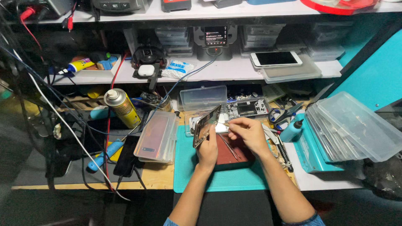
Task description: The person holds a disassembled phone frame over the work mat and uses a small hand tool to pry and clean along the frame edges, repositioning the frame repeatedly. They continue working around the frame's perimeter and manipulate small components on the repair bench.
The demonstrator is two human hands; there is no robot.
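My left hand [208, 147] holds an opened phone body [206, 125] tilted on edge above a teal work mat [217, 178]. My right hand [249, 134] pinches a thin metal tool [226, 124] whose tip touches the phone's upper edge. A dark red pad [232, 155] lies on the mat under both hands, with tweezers [229, 147] on it. Behind the hands a second dismantled phone frame [248, 108] lies flat.
A yellow spray can [122, 107] and clear plastic boxes [158, 136] stand at left. More clear lids [356, 125] are stacked at right, beside a teal squeeze bottle [292, 130]. A white phone [276, 58] lies on the shelf. Cables hang at far left.
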